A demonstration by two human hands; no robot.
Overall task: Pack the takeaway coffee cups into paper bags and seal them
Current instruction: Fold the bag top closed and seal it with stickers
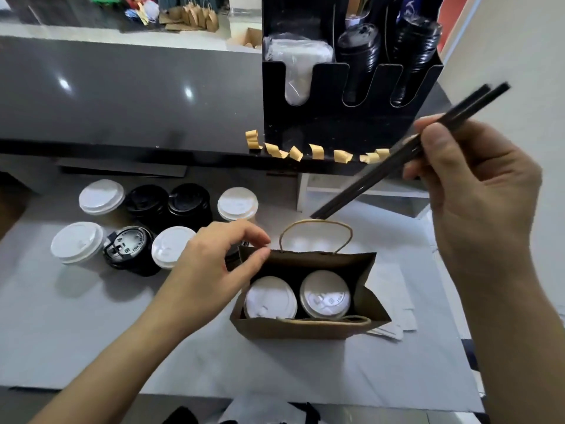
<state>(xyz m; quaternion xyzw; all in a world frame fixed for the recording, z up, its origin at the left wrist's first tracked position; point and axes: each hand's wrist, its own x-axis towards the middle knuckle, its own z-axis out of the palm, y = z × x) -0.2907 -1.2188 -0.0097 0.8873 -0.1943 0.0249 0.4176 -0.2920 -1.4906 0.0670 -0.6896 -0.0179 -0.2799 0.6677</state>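
Left hand (214,264) pinching paper bag (305,327) rim, holding mouth open. Right hand (477,191) pinching two black straws (409,151), angling tips toward bag beside two lidded cups (272,298).

**Stock Count: Packing Counter**

One brown paper bag (308,327) is standing open on the counter, and two white-lidded cups are sitting inside it: one on the left (270,298), one on the right (324,294).

Seven lidded cups are waiting outside the bag: four with white lids (101,196) (238,204) (77,242) (171,246) and three with black lids (146,198) (189,198) (128,246).

Two black straws (406,151) are being held together.

Roughly eight curled tan tape strips (316,152) are hanging along the shelf edge.

One black organiser (351,130) is showing three slots.

Two hands are showing.
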